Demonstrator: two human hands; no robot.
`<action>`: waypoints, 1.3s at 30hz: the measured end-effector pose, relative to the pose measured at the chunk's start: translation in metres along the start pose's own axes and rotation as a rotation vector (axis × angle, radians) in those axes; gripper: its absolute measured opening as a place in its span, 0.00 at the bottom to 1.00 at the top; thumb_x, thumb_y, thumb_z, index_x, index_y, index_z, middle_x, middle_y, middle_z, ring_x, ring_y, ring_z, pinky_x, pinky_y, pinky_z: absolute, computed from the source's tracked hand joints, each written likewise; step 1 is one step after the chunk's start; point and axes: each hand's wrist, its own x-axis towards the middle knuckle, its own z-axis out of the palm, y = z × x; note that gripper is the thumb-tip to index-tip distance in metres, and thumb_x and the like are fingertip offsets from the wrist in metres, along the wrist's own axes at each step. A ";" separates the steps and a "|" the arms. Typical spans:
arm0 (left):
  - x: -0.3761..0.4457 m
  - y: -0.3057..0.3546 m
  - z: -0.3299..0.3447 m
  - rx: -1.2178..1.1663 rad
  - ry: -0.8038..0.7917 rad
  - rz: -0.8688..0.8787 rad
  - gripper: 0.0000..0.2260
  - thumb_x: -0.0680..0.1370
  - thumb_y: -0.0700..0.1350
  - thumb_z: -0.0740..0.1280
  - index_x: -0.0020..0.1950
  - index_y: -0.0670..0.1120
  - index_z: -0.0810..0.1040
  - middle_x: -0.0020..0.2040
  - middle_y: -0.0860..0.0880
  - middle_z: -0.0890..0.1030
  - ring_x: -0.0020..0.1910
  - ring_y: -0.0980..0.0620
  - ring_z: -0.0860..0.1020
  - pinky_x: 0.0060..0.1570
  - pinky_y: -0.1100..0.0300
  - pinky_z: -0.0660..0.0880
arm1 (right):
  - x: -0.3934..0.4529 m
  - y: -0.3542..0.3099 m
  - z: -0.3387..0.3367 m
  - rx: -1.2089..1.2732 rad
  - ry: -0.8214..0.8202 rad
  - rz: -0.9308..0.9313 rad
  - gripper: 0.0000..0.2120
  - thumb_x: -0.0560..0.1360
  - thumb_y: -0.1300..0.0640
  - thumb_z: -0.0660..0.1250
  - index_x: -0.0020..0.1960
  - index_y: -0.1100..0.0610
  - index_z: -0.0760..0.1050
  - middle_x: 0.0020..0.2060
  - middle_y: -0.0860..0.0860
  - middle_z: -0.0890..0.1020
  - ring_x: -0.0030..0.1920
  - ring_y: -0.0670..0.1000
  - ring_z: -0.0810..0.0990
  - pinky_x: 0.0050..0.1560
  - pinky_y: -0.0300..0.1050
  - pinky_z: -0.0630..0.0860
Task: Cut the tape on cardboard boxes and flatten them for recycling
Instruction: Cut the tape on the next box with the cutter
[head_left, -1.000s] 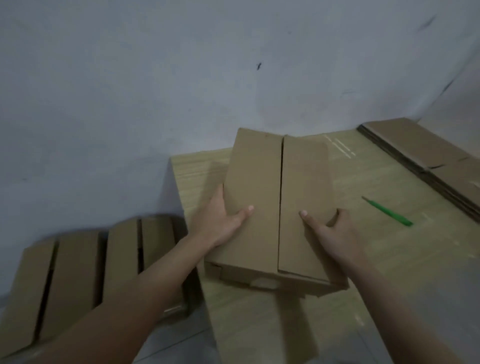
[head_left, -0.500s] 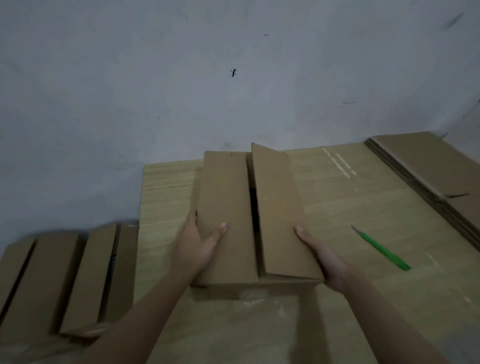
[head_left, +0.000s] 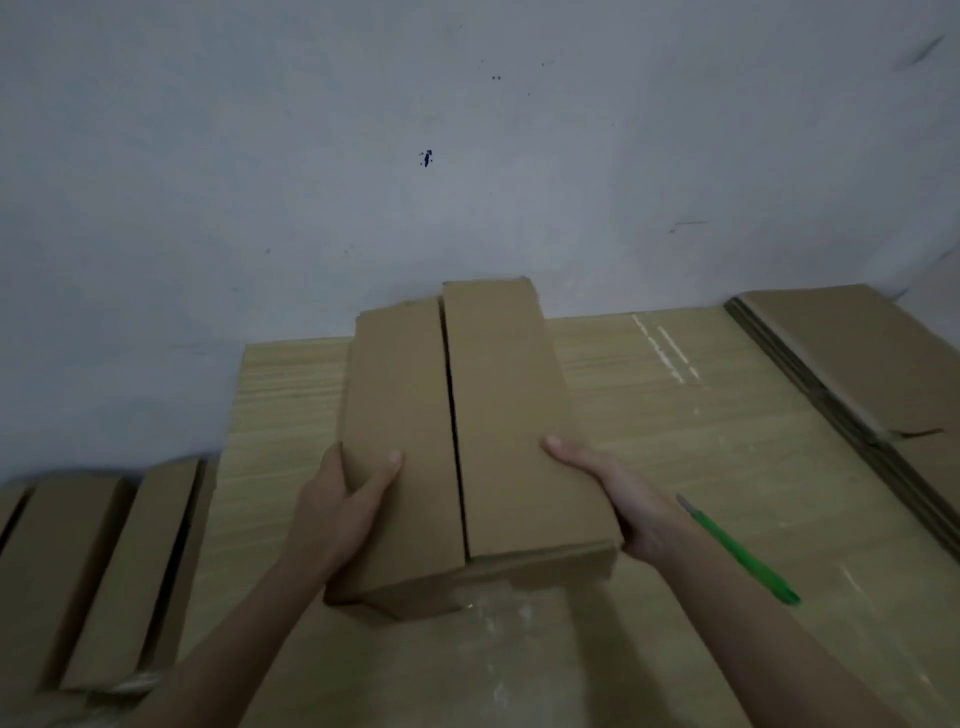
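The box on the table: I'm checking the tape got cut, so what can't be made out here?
- Head view: the tape itself; motion blur smears the box and its near end.
- Inside: the top flaps cover it.
- Right hand: its fingers hide behind the box's side.
- Green cutter: blade too small to tell.

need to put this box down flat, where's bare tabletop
Bare wood on the table lies between the box and the flattened stack, behind the green cutter, and along its near edge. More boxes crowd the left.
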 end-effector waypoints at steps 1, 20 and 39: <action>0.002 0.005 0.004 -0.040 -0.003 0.007 0.25 0.75 0.56 0.66 0.66 0.43 0.71 0.62 0.45 0.77 0.60 0.46 0.74 0.55 0.56 0.69 | -0.003 -0.016 -0.003 -0.073 0.017 -0.043 0.28 0.61 0.46 0.74 0.57 0.60 0.80 0.47 0.54 0.85 0.48 0.51 0.84 0.49 0.43 0.79; -0.045 0.071 0.088 0.034 0.393 0.317 0.09 0.71 0.38 0.71 0.38 0.49 0.73 0.34 0.53 0.76 0.38 0.47 0.76 0.41 0.59 0.69 | 0.058 0.013 -0.087 -1.805 0.611 -1.573 0.43 0.63 0.47 0.72 0.73 0.49 0.58 0.59 0.59 0.66 0.58 0.59 0.67 0.55 0.54 0.63; -0.019 0.078 0.140 1.081 -0.125 0.541 0.37 0.77 0.59 0.61 0.78 0.49 0.44 0.78 0.49 0.44 0.77 0.48 0.44 0.70 0.38 0.50 | 0.035 0.100 -0.210 -1.038 0.571 -0.490 0.11 0.75 0.64 0.65 0.55 0.66 0.78 0.48 0.64 0.76 0.50 0.64 0.76 0.51 0.48 0.71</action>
